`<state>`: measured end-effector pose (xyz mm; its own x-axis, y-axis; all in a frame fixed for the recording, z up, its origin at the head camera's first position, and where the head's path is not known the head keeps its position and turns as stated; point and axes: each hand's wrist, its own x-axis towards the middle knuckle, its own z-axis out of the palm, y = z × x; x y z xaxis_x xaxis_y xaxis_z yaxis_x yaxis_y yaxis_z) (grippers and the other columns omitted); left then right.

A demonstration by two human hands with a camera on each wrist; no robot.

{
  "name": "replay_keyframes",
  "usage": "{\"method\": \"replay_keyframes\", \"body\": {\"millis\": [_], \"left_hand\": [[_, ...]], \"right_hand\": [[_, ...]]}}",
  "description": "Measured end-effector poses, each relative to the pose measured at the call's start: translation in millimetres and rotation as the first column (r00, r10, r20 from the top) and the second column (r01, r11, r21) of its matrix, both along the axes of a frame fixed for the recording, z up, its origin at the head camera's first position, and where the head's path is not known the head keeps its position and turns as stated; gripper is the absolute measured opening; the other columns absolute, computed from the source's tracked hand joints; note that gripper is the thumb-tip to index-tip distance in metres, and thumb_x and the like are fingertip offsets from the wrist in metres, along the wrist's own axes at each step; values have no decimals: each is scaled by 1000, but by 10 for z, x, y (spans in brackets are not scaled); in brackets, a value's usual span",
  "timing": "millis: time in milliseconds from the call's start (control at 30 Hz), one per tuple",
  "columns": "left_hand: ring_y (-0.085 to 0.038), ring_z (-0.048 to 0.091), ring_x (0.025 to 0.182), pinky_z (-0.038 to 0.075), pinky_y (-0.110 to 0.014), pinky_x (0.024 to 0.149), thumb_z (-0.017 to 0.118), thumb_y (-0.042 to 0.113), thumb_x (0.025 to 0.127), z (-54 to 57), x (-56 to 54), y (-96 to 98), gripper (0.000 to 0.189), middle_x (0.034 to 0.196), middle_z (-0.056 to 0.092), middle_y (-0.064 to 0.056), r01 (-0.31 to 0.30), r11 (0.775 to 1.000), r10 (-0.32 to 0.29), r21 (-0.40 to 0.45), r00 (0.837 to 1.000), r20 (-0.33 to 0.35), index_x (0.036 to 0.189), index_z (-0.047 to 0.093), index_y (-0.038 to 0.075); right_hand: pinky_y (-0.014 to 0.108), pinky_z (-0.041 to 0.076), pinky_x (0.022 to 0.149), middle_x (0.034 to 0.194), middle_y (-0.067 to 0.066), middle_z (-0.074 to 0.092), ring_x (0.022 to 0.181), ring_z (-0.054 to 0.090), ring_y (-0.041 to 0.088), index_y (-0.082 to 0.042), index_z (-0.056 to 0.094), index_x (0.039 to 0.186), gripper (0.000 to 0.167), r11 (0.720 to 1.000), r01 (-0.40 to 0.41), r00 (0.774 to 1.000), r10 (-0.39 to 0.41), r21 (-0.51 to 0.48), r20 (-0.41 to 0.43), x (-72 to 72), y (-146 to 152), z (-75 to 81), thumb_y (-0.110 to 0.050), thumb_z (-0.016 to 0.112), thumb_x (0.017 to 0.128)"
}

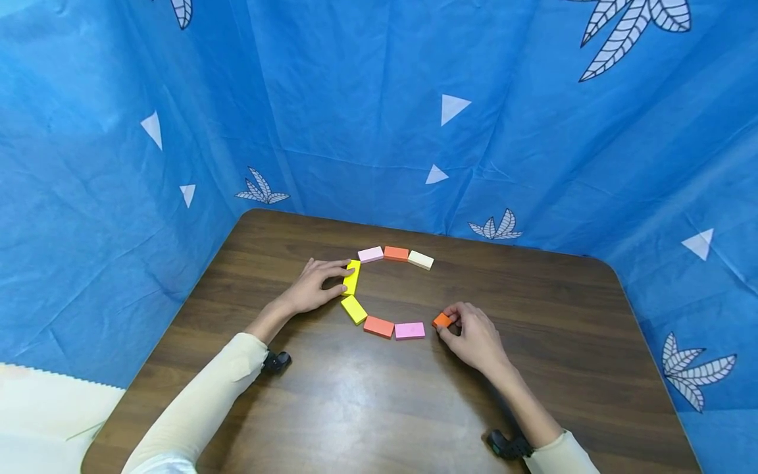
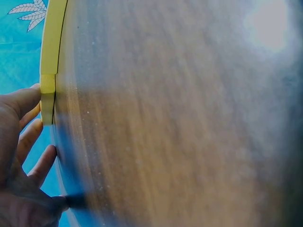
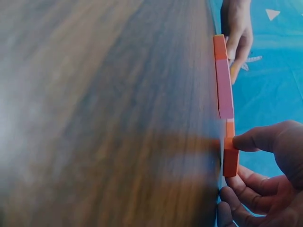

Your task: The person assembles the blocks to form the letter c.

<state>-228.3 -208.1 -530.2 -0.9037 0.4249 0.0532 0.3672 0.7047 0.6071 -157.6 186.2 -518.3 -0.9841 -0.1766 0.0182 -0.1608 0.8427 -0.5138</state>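
My left hand holds a yellow block at the left side of a curved row, thumb at its near end and fingers at its far part. In the left wrist view the thumb lies against a yellow block. Right of the row, my right hand pinches an orange block between thumb and fingers, close over the table and a short gap from a pink block. The right wrist view shows the thumb on one end of this orange block, fingers under the other.
The row also has a second yellow block and a coral block in front. A pale pink block, an orange-red block and a cream block lie at the back. A blue curtain hangs behind the wooden table.
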Motion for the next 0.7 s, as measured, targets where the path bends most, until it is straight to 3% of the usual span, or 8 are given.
{"method": "replay_keyframes", "body": {"millis": [433,700], "left_hand": [[-38,40,160,1,-74,133,70,29,106,-8,9,-1,46,170,49,-4,-1,1000,0,3,1000,10,151,65,20],[-39,44,155,4,-75,133,70,29,106,-7,-10,10,45,169,50,-5,-5,1000,4,-8,1000,-14,149,66,19]], "right_hand": [[32,45,72,100,2,69,90,55,20,-13,71,112,35,999,-34,999,33,25,13,6,-157,5,-31,88,88],[34,47,74,103,2,71,95,57,20,-14,71,113,36,1000,-18,1000,18,26,-3,-3,-188,-9,-33,88,88]]}}
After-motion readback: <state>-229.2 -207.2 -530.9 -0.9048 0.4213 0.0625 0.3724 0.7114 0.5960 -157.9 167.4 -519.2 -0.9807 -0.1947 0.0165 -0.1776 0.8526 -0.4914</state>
